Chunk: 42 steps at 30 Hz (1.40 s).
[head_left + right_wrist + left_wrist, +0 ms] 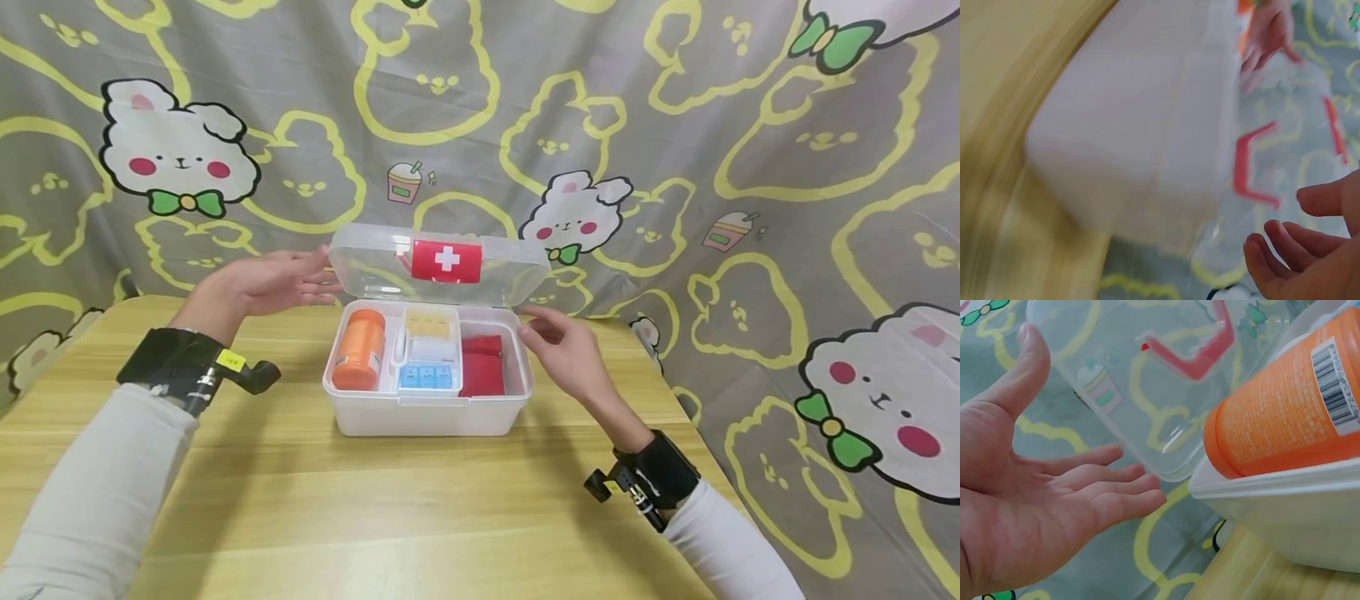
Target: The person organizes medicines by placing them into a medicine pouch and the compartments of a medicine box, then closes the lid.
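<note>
A: From the head camera, the first-aid box (427, 392) sits mid-frame on the wooden table (300, 500), its clear lid (442, 265) tipped up and back toward the cartoon-print curtain (750, 167). Why does it stay up?

B: It looks propped on its own hinge. The left hand (273, 283), left of centre, has flat, relaxed fingers reaching toward the lid's left edge, perhaps just touching it, holding nothing. The right hand (562, 346) hovers by the box's right rim, fingers loosely bent, also empty.

A: And inside?

B: An orange bottle (360, 350) lies in the left compartment, yellow and blue packets (429, 354) in the middle, a red pouch (482, 365) on the right. Things are sorted by compartment, so each stays reachable.

A: The left wrist view?

B: The open palm (1041, 506) fills the lower left, fingers straight, their tips close beside the clear lid's corner (1147, 425); the bottle (1285, 412) sits at the upper right above the white rim (1272, 500).

A: Right wrist?

B: Blurred. The box's white wall (1135, 144) fills the middle; curled fingertips (1272, 250) show at the lower right, gripping nothing visible. The other hand (1269, 31) appears at the top.
</note>
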Available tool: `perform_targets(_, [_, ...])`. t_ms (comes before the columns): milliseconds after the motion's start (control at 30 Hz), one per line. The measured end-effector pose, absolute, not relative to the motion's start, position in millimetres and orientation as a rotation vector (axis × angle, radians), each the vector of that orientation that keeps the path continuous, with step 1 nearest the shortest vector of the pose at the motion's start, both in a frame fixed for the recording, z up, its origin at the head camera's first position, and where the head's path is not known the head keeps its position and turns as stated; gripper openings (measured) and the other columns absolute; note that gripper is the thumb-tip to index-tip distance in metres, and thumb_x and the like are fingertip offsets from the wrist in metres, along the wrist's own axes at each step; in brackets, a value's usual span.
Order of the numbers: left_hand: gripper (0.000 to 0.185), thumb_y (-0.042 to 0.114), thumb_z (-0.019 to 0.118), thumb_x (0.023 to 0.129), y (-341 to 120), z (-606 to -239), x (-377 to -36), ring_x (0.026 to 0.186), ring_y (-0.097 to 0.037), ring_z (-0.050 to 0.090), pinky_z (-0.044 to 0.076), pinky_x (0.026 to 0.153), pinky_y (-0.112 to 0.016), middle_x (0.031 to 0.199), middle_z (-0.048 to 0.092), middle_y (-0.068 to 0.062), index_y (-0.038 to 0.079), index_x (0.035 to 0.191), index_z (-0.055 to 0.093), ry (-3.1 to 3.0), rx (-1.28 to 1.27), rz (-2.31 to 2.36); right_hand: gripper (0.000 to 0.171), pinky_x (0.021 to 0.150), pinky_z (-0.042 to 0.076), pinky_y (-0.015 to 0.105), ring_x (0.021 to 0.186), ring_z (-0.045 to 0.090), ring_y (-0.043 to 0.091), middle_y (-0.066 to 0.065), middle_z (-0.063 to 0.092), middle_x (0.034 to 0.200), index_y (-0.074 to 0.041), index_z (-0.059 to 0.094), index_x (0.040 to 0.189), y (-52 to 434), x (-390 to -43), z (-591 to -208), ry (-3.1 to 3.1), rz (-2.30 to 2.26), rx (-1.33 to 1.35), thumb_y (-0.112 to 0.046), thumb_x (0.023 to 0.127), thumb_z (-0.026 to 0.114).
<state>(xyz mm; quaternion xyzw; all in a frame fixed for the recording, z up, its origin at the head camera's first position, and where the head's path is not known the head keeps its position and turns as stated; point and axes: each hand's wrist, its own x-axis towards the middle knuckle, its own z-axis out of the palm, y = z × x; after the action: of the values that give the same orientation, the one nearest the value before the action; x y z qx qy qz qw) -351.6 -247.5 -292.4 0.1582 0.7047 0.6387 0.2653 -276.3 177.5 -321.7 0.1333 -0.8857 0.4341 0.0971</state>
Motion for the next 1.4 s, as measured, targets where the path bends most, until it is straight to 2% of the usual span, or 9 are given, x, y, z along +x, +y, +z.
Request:
perform_targets(267, [0.081, 0.037, 0.052, 0.105, -247.4, -304.0, -344.6, 0.155, -0.042, 0.014, 0.022, 0.124, -0.047, 0.168, 0.014, -0.023, 0.000, 0.161, 0.008, 1.891, 0.427, 1.738, 0.044, 0.096, 0.057, 0.039, 0.109, 0.072, 0.025, 0.008, 0.072, 0.126, -0.019, 0.063, 0.139, 144.6, -258.9, -301.4, -2.625, 1.552, 0.438, -0.032, 0.097, 0.069])
perform_targets(433, [0.084, 0.035, 0.054, 0.104, -249.6, -310.4, -340.8, 0.155, -0.039, 0.019, 0.031, 0.122, -0.041, 0.163, 0.028, -0.016, 0.002, 0.161, 0.001, 1.896, 0.442, 1.709, 0.041, 0.095, 0.058, 0.037, 0.109, 0.072, 0.022, 0.007, 0.073, 0.123, -0.014, 0.066, 0.134, 131.3, -255.5, -302.0, -2.537, 1.602, 0.445, -0.031, 0.096, 0.070])
perform_targets(600, [0.087, 0.029, 0.058, 0.103, -251.1, -312.0, -339.4, 0.142, -0.020, 0.046, 0.037, 0.119, -0.036, 0.145, 0.046, 0.002, 0.001, 0.161, -0.001, 1.880, 0.445, 1.693, 0.031, 0.090, 0.060, 0.036, 0.099, 0.075, 0.024, 0.009, 0.077, 0.109, -0.009, 0.073, 0.121, 128.0, -250.0, -308.3, -2.455, 1.645, 0.481, -0.024, 0.094, 0.073])
perform_targets(733, [0.082, 0.024, 0.059, 0.103, -251.6, -310.6, -339.2, 0.125, -0.007, 0.058, 0.043, 0.113, -0.031, 0.142, 0.049, 0.000, -0.001, 0.160, 0.005, 1.879, 0.448, 1.674, 0.023, 0.087, 0.061, 0.036, 0.095, 0.074, 0.022, 0.008, 0.078, 0.101, -0.009, 0.076, 0.113, 129.3, -242.6, -314.2, -2.450, 1.612, 0.498, -0.021, 0.093, 0.075])
perform_targets(800, [0.077, 0.024, 0.056, 0.104, -250.6, -308.9, -338.6, 0.127, -0.009, 0.057, 0.046, 0.110, -0.028, 0.148, 0.047, -0.007, -0.001, 0.159, 0.009, 1.879, 0.427, 1.678, 0.022, 0.086, 0.061, 0.035, 0.095, 0.073, 0.021, 0.007, 0.078, 0.100, -0.010, 0.076, 0.111, 129.9, -238.2, -317.1, -2.467, 1.602, 0.493, -0.021, 0.092, 0.075])
perform_targets(900, [0.073, 0.030, 0.049, 0.106, -247.6, -306.5, -339.0, 0.141, -0.020, 0.046, 0.047, 0.106, -0.022, 0.161, 0.032, -0.017, -0.002, 0.160, 0.010, 1.897, 0.400, 1.667, 0.020, 0.084, 0.061, 0.033, 0.092, 0.072, 0.020, 0.007, 0.077, 0.099, -0.010, 0.077, 0.109, 130.8, -231.1, -322.3, -2.488, 1.610, 0.483, -0.020, 0.091, 0.076])
perform_targets(1067, [0.080, 0.032, 0.047, 0.107, -240.0, -305.7, -341.8, 0.155, -0.038, 0.020, 0.037, 0.118, -0.033, 0.169, 0.010, -0.021, -0.004, 0.160, -0.001, 1.925, 0.367, 1.667, 0.015, 0.076, 0.062, 0.039, 0.077, 0.072, 0.021, 0.014, 0.077, 0.091, -0.006, 0.077, 0.104, 131.8, -221.0, -334.7, -2.497, 1.697, 0.505, -0.012, 0.090, 0.076])
perform_targets(1200, [0.084, 0.032, 0.051, 0.106, -233.3, -307.8, -343.6, 0.153, -0.041, 0.023, 0.026, 0.123, -0.046, 0.167, 0.015, -0.024, -0.005, 0.159, -0.002, 1.979, 0.328, 1.647, 0.013, 0.073, 0.062, 0.041, 0.071, 0.071, 0.020, 0.018, 0.076, 0.090, -0.003, 0.076, 0.101, 130.9, -215.7, -344.4, -2.510, 1.746, 0.518, -0.009, 0.089, 0.077])
perform_targets(1400, [0.085, 0.034, 0.056, 0.104, -226.0, -312.7, -344.4, 0.152, -0.042, 0.025, 0.023, 0.124, -0.052, 0.164, 0.023, -0.025, -0.004, 0.160, 0.004, 2.034, 0.294, 1.587, 0.010, 0.070, 0.062, 0.034, 0.073, 0.071, 0.028, 0.021, 0.075, 0.091, -0.004, 0.076, 0.098, 131.1, -210.4, -358.6, -2.556, 1.785, 0.497, -0.008, 0.089, 0.076])
